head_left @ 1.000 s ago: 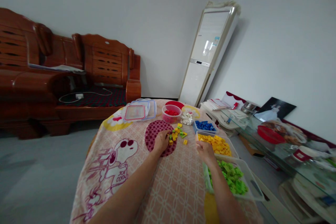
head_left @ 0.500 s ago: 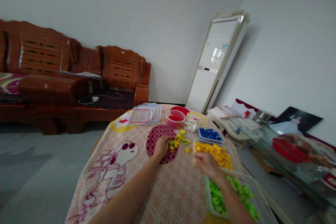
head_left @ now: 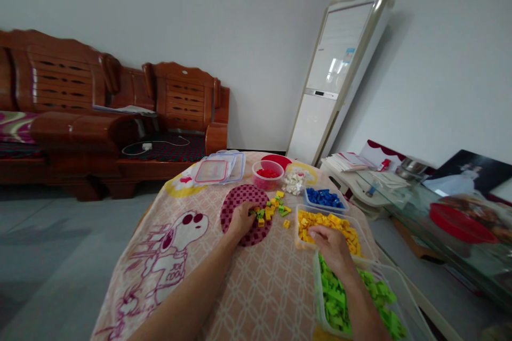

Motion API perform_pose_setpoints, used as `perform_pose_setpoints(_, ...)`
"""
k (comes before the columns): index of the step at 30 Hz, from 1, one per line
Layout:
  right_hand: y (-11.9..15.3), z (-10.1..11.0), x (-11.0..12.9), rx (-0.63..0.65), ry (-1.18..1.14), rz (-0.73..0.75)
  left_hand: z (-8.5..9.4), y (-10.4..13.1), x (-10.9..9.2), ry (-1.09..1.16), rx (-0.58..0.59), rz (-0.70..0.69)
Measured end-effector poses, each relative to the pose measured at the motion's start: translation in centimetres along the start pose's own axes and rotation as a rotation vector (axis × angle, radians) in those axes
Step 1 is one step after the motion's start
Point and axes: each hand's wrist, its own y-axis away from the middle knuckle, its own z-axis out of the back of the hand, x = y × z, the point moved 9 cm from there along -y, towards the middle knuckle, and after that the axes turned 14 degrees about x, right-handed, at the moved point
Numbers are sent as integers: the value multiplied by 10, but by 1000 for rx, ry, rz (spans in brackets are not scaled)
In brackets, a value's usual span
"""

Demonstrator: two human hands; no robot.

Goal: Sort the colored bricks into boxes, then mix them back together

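My left hand [head_left: 241, 219] rests on a round dark-red checked patch of the tablecloth, fingers curled at the edge of a small pile of yellow and green building blocks [head_left: 268, 213]. A green piece shows by its fingertips; whether they grip it is hidden. My right hand [head_left: 333, 244] is over a clear box of yellow building blocks [head_left: 325, 220], thumb and fingers pinched together; what they hold, if anything, is too small to make out. Under the right forearm stands a box of green building blocks [head_left: 335, 298]. One loose yellow block [head_left: 286, 224] lies between the hands.
Beyond the hands are a box of blue blocks [head_left: 323, 199], white blocks [head_left: 294, 183], a round tub of red blocks [head_left: 268, 175] and stacked box lids [head_left: 218, 168]. A glass-topped table [head_left: 416, 213] stands at the right, wooden seating [head_left: 180, 101] behind left.
My right hand has moved from the near-left rim of the yellow box to the right, over the blocks. My left hand stays by the pile. The camera view has shifted slightly.
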Motion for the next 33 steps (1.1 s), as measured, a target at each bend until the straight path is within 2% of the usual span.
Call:
perform_pose_setpoints(4, -3, 9, -11, -38, -25, -36, -7, -1, -9, 2, 35, -42)
perform_pose_setpoints(9, -3, 11, -12, -58, -42, -21, -13, 1, -25, -41, 45, -118)
perform_pose_setpoints(16, 2, 31, -25, -205, -31, -92, -12, 1, -28, -54, 41, -123)
perform_pose_setpoints(25, -1, 16, -18, -151, 136, -78, -21, -6, -25, -109, 74, -121)
perform_pose_setpoints(33, -2, 7, -12, -111, 185, -44, 1, 5, -31, 25, -61, -128)
